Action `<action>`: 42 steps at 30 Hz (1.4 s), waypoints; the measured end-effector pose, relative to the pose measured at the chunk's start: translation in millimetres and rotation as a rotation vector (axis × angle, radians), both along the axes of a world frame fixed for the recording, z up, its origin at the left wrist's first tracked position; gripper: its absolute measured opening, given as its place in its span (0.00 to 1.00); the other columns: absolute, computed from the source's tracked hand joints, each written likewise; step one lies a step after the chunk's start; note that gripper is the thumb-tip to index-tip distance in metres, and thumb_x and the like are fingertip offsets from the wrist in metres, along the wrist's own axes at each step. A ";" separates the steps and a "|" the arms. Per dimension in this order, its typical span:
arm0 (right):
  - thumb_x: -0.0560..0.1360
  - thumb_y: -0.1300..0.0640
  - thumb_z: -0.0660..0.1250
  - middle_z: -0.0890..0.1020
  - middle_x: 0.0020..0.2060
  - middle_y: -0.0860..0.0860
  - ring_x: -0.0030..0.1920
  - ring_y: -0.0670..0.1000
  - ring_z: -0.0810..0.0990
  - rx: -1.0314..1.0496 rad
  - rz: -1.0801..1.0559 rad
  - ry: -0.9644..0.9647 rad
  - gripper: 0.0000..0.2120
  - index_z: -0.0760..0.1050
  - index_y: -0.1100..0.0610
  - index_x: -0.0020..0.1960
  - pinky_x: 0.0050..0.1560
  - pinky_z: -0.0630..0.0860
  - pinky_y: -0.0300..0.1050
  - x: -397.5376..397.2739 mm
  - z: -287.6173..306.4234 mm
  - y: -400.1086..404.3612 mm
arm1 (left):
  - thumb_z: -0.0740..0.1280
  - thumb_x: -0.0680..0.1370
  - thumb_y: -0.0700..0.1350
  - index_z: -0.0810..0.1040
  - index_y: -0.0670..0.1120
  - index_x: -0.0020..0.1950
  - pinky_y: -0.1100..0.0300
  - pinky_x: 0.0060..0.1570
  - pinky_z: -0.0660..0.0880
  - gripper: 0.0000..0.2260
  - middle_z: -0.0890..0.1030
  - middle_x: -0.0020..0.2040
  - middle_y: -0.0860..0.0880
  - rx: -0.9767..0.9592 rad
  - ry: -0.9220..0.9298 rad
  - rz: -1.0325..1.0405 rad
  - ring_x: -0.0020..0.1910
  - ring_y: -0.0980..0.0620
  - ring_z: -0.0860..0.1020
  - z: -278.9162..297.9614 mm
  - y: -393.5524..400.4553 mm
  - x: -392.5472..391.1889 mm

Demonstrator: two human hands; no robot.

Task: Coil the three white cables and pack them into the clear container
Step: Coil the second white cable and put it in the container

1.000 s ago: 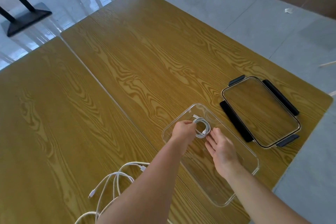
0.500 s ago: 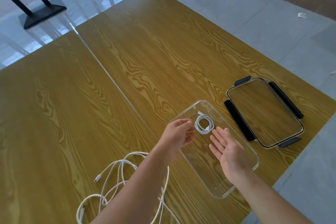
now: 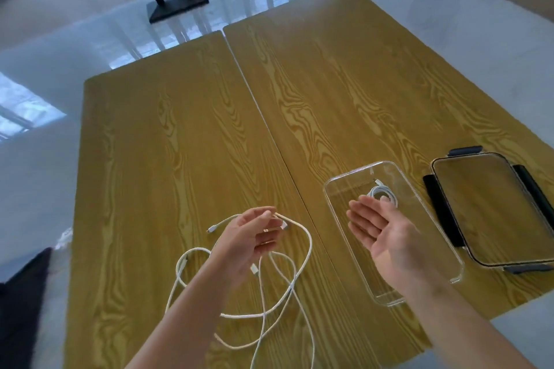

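— What's changing?
— I'm seeing the left hand [image 3: 250, 241], off the clear container [image 3: 419, 189], closing on a loose cable [image 3: 295, 226].
— Right hand [image 3: 379, 232]?
— Lying open, empty, over the coiled cable [image 3: 385, 193].

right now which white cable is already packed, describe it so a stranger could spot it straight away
Start at the clear rectangular plastic container on the right-hand wooden table, beside the black-clipped clear lid. At the container's far end, just past the open right hand, lies the small coiled white cable. It alone is a tight ring inside the container; the other loose white cables sprawl on the table by the left hand.
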State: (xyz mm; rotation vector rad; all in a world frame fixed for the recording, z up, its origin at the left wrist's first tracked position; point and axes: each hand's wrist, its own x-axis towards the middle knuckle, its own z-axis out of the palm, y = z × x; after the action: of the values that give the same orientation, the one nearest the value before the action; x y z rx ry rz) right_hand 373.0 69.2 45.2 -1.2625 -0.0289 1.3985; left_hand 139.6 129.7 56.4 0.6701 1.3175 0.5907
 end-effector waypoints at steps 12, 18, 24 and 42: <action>0.83 0.55 0.59 0.85 0.51 0.62 0.54 0.60 0.83 -0.006 0.297 -0.100 0.15 0.80 0.64 0.56 0.59 0.78 0.55 -49.6 -3.1 4.2 | 0.64 0.81 0.42 0.81 0.42 0.55 0.53 0.46 0.78 0.07 0.84 0.46 0.43 -0.054 0.057 0.347 0.43 0.47 0.81 -18.1 -62.9 -101.8; 0.83 0.56 0.60 0.85 0.50 0.62 0.51 0.59 0.84 -0.045 0.429 -0.142 0.14 0.79 0.65 0.56 0.53 0.79 0.52 -66.3 -19.5 13.5 | 0.64 0.82 0.41 0.80 0.41 0.57 0.54 0.44 0.81 0.08 0.84 0.43 0.44 -0.088 0.100 0.426 0.42 0.48 0.81 -31.6 -83.2 -121.9; 0.83 0.59 0.60 0.83 0.46 0.61 0.47 0.57 0.82 -0.085 0.586 -0.239 0.12 0.79 0.65 0.56 0.54 0.80 0.52 -80.2 -30.4 25.6 | 0.65 0.81 0.42 0.81 0.42 0.56 0.52 0.49 0.79 0.08 0.84 0.44 0.45 -0.119 0.171 0.428 0.42 0.48 0.81 -47.6 -93.0 -128.3; 0.79 0.51 0.65 0.81 0.48 0.45 0.44 0.45 0.79 -0.091 1.191 -1.084 0.09 0.79 0.49 0.57 0.36 0.71 0.35 -103.9 -68.4 78.0 | 0.68 0.79 0.46 0.80 0.49 0.52 0.54 0.46 0.82 0.03 0.83 0.46 0.47 0.039 0.523 0.273 0.42 0.51 0.81 -68.9 -47.0 -102.0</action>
State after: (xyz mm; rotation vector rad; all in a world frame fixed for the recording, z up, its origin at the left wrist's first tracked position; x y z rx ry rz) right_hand 269.1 147.2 -23.2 -2.0708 -1.6907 1.4134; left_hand 37.6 82.7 -12.5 0.7085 1.9099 0.6885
